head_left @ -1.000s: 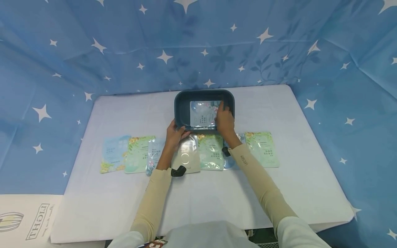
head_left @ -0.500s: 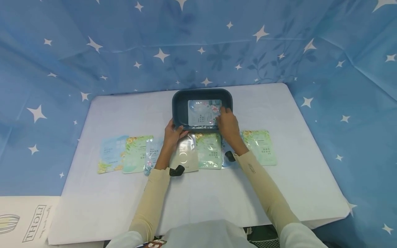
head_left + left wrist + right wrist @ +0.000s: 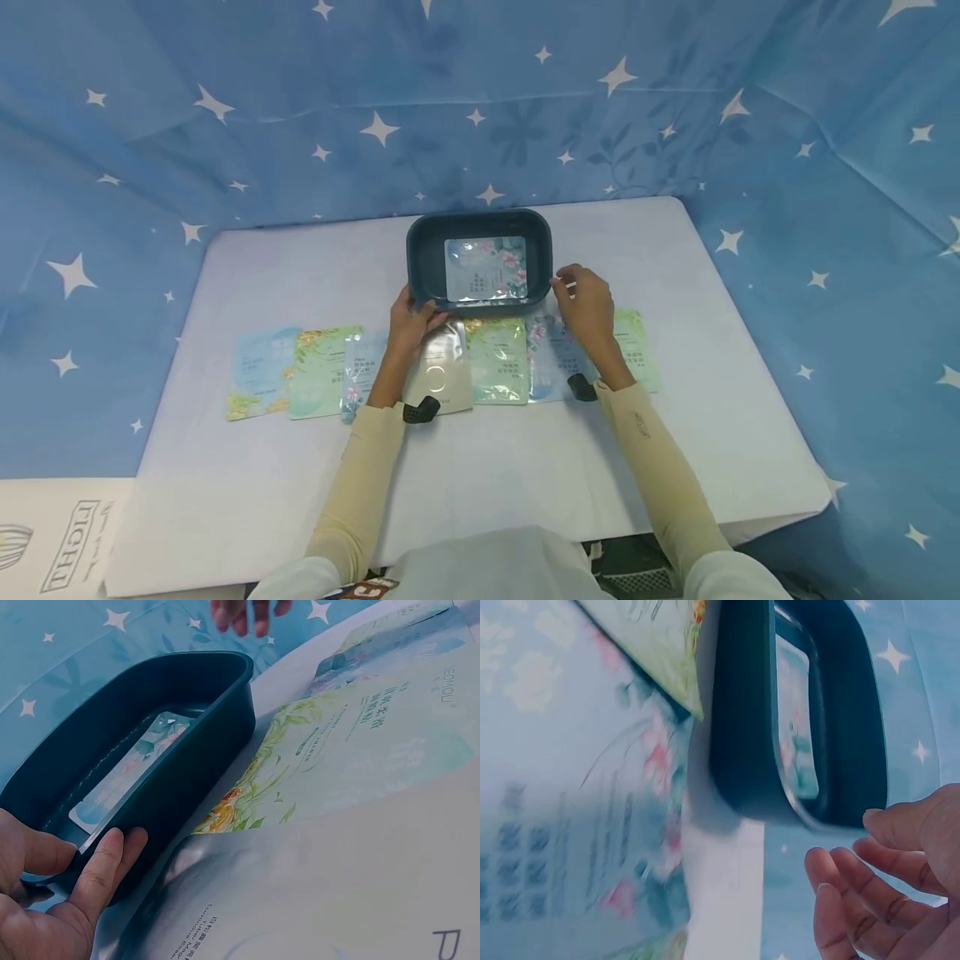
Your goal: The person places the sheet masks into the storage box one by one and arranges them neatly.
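A dark teal plastic basin (image 3: 547, 250) stands at the back middle of the table. Inside it lies a blue floral sheet-mask sachet (image 3: 486, 268), flat. My left hand (image 3: 407, 332) grips the basin's front left corner, thumb over the rim and fingers against the outer wall in the left wrist view. Just off the front right corner is my right hand (image 3: 588, 310), fingers loosely bent and holding nothing. Below the right hand is another blue floral sachet (image 3: 553, 362), partly covered by the forearm. A silver-white sachet (image 3: 444, 377) lies beside the left wrist.
The row of sachets in front of the basin also has a light blue one (image 3: 262, 371), a green one (image 3: 322, 375), another floral one (image 3: 362, 367), a middle green one (image 3: 498, 367) and a right-hand green one (image 3: 636, 346). A star-patterned curtain (image 3: 315, 100) surrounds the white-covered table (image 3: 480, 492).
My right hand has let go of the sachet in the basin and moved out to the right, past the rim. The left hand keeps its hold on the basin.
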A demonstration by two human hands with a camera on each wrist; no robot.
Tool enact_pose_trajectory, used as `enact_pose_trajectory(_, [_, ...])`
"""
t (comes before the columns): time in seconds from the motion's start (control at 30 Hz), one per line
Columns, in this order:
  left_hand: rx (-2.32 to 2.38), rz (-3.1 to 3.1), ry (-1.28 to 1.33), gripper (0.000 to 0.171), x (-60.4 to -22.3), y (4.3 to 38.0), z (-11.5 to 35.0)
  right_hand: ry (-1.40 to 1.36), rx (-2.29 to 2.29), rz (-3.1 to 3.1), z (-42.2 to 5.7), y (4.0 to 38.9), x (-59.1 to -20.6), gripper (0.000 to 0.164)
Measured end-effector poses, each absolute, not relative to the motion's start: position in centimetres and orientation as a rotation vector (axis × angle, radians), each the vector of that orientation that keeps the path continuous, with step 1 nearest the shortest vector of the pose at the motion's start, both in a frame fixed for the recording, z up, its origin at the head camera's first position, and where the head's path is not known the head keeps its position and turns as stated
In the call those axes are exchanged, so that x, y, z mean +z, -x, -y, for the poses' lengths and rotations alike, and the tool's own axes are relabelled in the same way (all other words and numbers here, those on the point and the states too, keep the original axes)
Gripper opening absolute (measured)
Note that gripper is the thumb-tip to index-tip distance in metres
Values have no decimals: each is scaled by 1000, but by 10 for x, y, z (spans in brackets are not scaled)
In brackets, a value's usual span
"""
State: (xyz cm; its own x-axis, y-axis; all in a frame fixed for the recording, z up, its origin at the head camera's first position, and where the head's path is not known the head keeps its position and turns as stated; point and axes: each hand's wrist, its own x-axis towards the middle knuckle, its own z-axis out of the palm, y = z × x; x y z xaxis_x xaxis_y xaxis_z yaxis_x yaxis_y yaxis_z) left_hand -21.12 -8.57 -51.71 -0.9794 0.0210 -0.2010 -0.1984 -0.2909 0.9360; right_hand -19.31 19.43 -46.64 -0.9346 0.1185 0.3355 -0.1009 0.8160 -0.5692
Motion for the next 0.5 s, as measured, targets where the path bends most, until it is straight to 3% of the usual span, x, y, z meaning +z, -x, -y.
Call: enact_pose_trajectory(0.5, [2401,-1782,243,55,-517,211,86,364,806,2766,-251,168,-486,28])
